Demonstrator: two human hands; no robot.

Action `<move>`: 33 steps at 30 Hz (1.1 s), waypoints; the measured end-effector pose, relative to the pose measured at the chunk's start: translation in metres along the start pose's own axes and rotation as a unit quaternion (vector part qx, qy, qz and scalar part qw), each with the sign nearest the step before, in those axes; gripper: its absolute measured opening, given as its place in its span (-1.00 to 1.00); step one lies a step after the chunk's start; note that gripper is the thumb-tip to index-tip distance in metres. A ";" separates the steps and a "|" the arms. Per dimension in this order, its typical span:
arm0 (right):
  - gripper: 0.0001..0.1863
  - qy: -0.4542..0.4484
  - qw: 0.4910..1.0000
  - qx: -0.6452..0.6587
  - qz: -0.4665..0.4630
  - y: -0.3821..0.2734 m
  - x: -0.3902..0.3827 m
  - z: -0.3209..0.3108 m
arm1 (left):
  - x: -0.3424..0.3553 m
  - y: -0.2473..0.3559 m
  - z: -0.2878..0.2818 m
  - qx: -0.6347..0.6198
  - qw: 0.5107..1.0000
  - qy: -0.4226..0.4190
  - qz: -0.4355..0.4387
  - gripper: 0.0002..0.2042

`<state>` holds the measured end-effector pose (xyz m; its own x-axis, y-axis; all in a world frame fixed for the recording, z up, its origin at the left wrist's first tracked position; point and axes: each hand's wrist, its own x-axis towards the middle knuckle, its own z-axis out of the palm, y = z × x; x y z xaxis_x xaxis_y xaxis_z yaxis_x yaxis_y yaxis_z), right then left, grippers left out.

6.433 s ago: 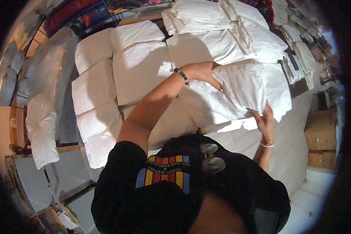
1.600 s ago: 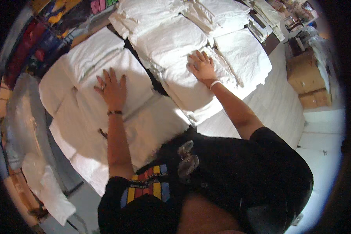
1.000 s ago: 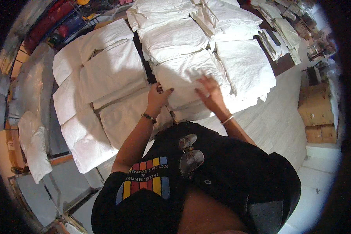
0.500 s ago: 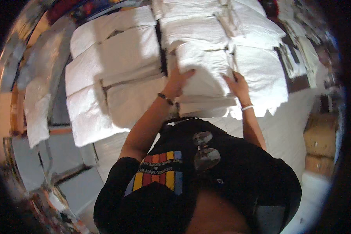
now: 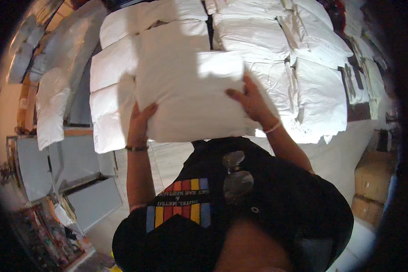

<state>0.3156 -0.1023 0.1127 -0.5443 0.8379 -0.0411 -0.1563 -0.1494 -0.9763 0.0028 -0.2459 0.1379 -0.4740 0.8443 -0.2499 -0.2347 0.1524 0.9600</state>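
Wrapped roll (image 5: 75, 56): long and pale under clear plastic at ten o'clock, well apart from your hands.
Grey panels (image 5: 75, 158): just below nine o'clock, left of your forearm.
Left stacks (image 5: 106, 102): white folded cloth between nine and ten o'clock, just beyond your left fingers.
Left hand (image 5: 139, 123): between nine and ten o'clock, curled round the near left edge of the folded white bundle (image 5: 190, 102), thumb on top; your other fingertips are hidden.
Bundle's place: just above centre, toward twelve o'clock, spanning the space between your two hands, its near edge close to your waist. Whether it rests on cloth underneath, you cannot tell from here.
Bundle's feel: probably soft and floppy, thick enough to carry some weight, hardly fragile and not very slippery; the layers could slide or the middle sag. Opposite side edges look the best hold, thumbs above and fingers under every layer.
Right hand (image 5: 256, 103): between one and two o'clock, holding the right edge, thumb over the top; you cannot judge how firmly it presses.
Right stacks (image 5: 322, 93): more white folded cloth at two o'clock, beyond your right hand.
Cardboard boxes (image 5: 371, 183): between three and four o'clock, well apart from the bundle.
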 end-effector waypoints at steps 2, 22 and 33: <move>-0.30 0.016 0.998 -0.066 0.006 0.026 0.013 0.018 | 0.013 -0.035 -0.030 0.035 0.999 0.007 0.003 -0.39; -0.66 0.093 0.973 -0.201 0.059 0.061 -0.054 0.004 | 0.095 -0.138 0.163 0.130 0.928 -0.342 -0.075 -0.50; -0.64 0.377 0.917 0.076 0.105 0.035 -0.118 -0.055 | 0.109 -0.103 0.203 0.223 0.927 -0.294 0.065 -0.46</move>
<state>0.4200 -0.1775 0.0717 0.1401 0.8982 -0.4167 -0.2575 -0.3733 -0.8913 0.1473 -0.0652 0.0370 0.1019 0.9846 -0.1423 0.2289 0.1160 0.9665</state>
